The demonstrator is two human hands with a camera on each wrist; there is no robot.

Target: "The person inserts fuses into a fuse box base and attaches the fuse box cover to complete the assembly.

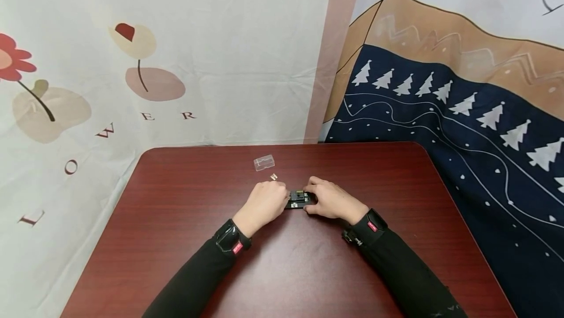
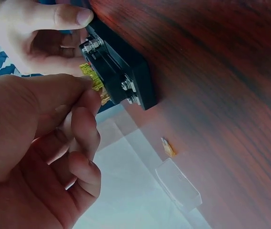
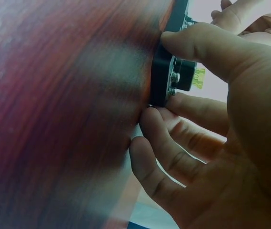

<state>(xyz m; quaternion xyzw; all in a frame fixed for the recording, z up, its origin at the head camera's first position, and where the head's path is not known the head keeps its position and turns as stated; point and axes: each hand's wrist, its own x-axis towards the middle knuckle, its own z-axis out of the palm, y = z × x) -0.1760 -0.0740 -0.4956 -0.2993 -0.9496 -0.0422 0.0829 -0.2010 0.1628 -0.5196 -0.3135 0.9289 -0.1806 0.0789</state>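
Observation:
A black block with a flat base, a raised middle and silver screws along its edges lies on the table between the hands. My right hand grips one end of it, the thumb on one long side and fingers at the other. From the left, my left hand reaches over the block, thumb and index finger pinched at a small yellow-gold piece on the raised part. The fingertips partly hide that piece. Its remaining fingers are curled. In the right wrist view the yellow piece stands out from the block.
Behind the left hand, a loose small gold piece lies on the dark red table. Farther back is a clear plastic cover. Printed cloth hangs beyond the table's back edge.

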